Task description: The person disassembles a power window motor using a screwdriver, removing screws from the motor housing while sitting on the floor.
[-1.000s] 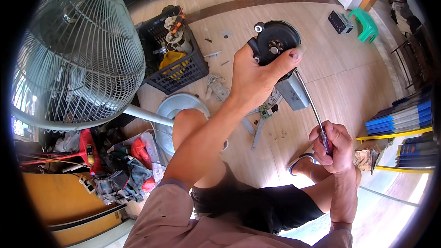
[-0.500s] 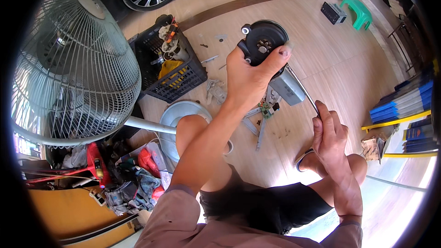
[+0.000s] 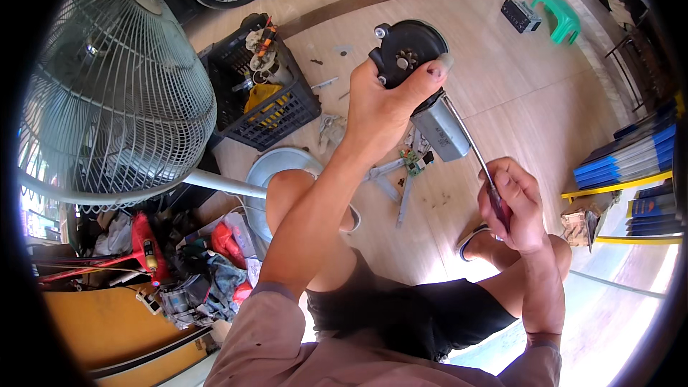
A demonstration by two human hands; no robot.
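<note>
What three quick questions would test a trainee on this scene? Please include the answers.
1. Which hand grips the slim metal-shafted tool with the dark red handle?

2. True or false: the green plastic stool is inside the black plastic crate.

3. Fill in: the left hand holds up a round black housing with a toothed metal ____ at its centre.

Key:
1. The right hand.
2. False; it is on the beige floor.
3. Gear.
</note>
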